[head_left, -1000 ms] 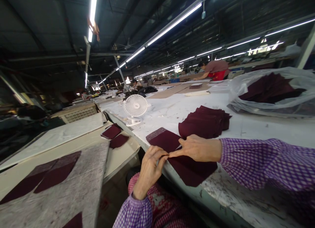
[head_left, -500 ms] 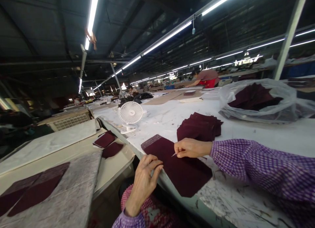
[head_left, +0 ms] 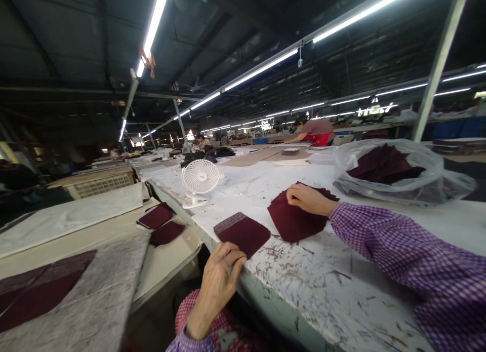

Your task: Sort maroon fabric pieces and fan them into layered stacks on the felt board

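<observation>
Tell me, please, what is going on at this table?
A person in purple checked sleeves is handling maroon fabric at a white table. The left hand is at the near edge of a flat maroon piece with a speckled strip. The right hand is on a maroon pile; whether it grips a piece is unclear. Beyond are a small white fan and an open plastic bag holding more maroon fabric.

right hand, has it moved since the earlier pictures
Yes: judged against the white desk fan, the right hand has moved right and farther back, to the maroon fabric pieces.
</observation>
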The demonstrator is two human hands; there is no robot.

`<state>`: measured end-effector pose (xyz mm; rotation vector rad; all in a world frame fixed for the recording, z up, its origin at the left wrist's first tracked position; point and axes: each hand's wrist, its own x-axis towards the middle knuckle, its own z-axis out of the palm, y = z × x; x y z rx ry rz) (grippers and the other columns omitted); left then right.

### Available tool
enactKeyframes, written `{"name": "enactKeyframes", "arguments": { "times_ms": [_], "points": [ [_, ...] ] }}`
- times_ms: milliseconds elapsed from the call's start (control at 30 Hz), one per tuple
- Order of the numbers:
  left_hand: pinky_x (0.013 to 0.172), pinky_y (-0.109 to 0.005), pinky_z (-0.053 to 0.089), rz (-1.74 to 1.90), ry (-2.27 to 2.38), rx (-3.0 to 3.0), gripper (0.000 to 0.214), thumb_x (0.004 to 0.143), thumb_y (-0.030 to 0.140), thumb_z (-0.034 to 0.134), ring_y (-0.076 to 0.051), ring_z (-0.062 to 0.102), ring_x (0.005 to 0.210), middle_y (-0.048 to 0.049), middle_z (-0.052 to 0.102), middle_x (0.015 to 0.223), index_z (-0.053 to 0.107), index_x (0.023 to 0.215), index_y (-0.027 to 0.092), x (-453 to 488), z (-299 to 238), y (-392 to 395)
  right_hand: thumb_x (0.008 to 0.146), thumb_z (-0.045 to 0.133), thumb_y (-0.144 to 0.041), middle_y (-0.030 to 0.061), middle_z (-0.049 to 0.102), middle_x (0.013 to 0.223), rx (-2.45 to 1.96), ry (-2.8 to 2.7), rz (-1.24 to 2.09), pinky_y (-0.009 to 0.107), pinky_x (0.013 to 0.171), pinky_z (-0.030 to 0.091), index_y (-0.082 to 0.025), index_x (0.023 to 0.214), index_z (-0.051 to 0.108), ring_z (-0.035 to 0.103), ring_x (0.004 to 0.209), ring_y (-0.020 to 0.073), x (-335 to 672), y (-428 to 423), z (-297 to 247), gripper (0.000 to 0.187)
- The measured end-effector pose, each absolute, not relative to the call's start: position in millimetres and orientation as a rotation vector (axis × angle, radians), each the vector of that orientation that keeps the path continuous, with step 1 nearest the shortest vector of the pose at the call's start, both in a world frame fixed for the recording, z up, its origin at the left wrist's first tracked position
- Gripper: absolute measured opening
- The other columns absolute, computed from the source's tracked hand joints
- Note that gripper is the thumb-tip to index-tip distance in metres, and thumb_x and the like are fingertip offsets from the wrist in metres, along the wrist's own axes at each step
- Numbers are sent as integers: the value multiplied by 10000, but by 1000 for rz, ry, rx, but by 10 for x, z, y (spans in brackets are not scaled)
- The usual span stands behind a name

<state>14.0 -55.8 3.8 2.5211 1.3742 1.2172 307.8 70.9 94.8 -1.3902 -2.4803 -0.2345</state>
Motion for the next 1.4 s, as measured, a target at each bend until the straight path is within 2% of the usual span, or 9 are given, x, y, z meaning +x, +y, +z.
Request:
{"name": "enactKeyframes", "arguments": {
  "times_ms": [133,300,400,533,700,967,1100,1267,1400],
  "points": [
    [750,-348,431,1165,1454,2523,228,896,330,463,-190,538,806,-42,601,826,647,844,205,176,80,-544,877,419,-235,72,620,834,-1685,-2239,-324,290,621,364,-180,913,545,550,724,193,3284,886,834,142],
    [718,-381,401,1097,1624,2626,232,762,422,640,-222,520,785,-35,575,779,666,886,227,306,156,-470,861,476,-282,87,628,943,-1750,-2173,-403,337,713,377,-196,840,613,549,851,228,3375,948,757,164],
    [729,-386,399,1055,1641,2662,138,734,332,674,-233,508,827,-48,572,831,652,787,207,406,190,-413,848,513,-317,91,630,995,-1731,-2194,-410,397,814,366,-201,796,660,521,956,266,3397,955,750,194],
    [754,-384,412,959,1670,2668,52,774,163,557,-232,523,823,-59,589,826,605,778,180,534,201,-343,877,445,-295,135,617,1032,-1712,-2112,-411,443,817,383,-167,951,654,528,961,297,3403,980,796,256],
    [658,-318,399,1024,1761,2423,136,740,98,475,-205,550,731,-49,594,722,571,694,183,550,197,-226,887,424,-228,110,632,1037,-1524,-2173,-340,355,859,404,-146,969,640,557,952,227,3205,868,878,245],
    [547,-224,363,1271,1514,1762,85,702,183,486,-120,511,568,29,550,587,554,651,179,329,161,-70,901,453,-274,83,680,923,-803,-2566,117,298,805,432,-137,896,686,604,847,184,2453,434,854,271],
    [561,-227,362,1262,1480,1815,130,752,276,500,-115,495,561,38,527,586,531,667,182,331,167,-83,876,482,-237,91,683,970,-790,-2634,486,294,782,457,-112,1061,654,624,836,181,2154,307,770,282],
    [578,-242,365,1258,1567,1768,201,705,369,620,-131,516,577,25,579,609,564,696,177,339,168,-72,865,444,-162,123,583,1214,-553,-2516,1114,301,900,451,-97,1223,525,575,1061,172,2073,286,670,373],
    [551,-220,321,1532,1377,1481,139,664,229,643,-99,447,521,54,503,509,555,573,170,349,128,-43,904,406,-214,143,612,1137,-743,-2371,873,342,835,493,-103,1183,514,639,907,173,2118,432,581,318]
  ]
}}
